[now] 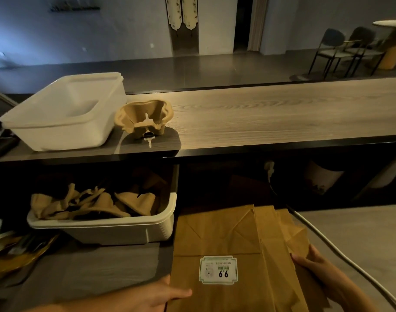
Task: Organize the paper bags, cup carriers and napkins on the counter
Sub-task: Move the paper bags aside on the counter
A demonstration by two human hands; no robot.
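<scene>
We're clamping the fanned paper bags, left grip and right grip each grasping an edge, likely to square the stack at the near edge of the tabletop.

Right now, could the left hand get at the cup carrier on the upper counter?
Probably yes: the cup carrier sits exposed beside the white bin, nothing in front. But the left hand holds the paper bags and must let go first.

wht plastic tub, chairs by rnd table
</scene>
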